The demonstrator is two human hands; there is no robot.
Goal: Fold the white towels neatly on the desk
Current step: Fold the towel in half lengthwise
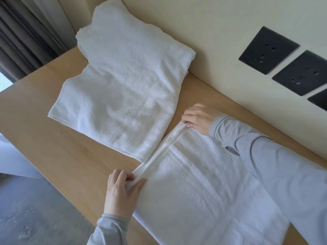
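Observation:
A white towel (pixel 203 188) lies flat on the wooden desk (pixel 58 138) in front of me, its hemmed edge doubled over. My left hand (pixel 122 191) pinches the near corner of that edge between thumb and fingers. My right hand (pixel 200 117) pinches the far corner, close to the wall. A second white towel (pixel 123 80) lies loosely folded and rumpled at the back left, its top leaning against the wall, its lower edge beside the towel I hold.
Black wall sockets (pixel 269 50) sit on the cream wall at the right. Grey curtains (pixel 23 38) hang at the far left. The desk's front edge runs diagonally, with grey floor (pixel 35 209) below it.

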